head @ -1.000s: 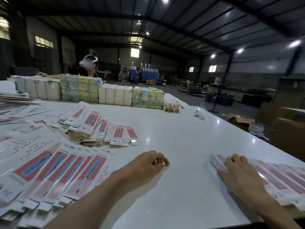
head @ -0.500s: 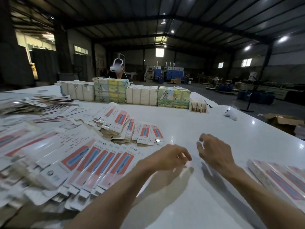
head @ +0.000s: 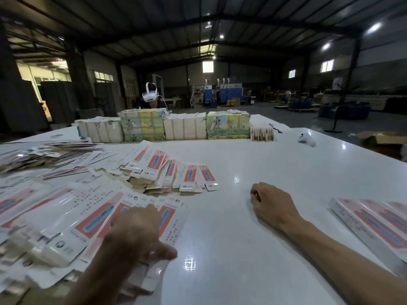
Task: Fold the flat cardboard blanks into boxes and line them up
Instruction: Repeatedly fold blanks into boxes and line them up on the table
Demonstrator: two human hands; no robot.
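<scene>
Left hand (head: 136,232): low over the near fan of flat blanks (head: 94,219), back of the hand to the camera, thumb stuck out right over the fan's edge. Its fingers are hidden behind the knuckles and the hand is blurred, so I cannot tell whether it presses a blank or already pinches one.

Right hand (head: 271,203): resting on the white table (head: 286,164), fingers loosely curled, nothing in it. Bare table lies between it and the fan.

Key relation: the blanks lie directly under and just ahead of the left hand. Their long axes run from near-left to far-right, overlapped like shingles. The left hand is clearly the nearer; the right would have to cross the bare stretch. Likely next move is drawing off the rightmost blank (head: 169,221) towards the middle, where both hands could fold it.

Further out: a second heap of blanks (head: 158,170) beyond the fan. To the right of the right hand, apart from it, a row of folded boxes (head: 374,223) lies side by side. Wrapped bundles (head: 185,128) line the far edge.
</scene>
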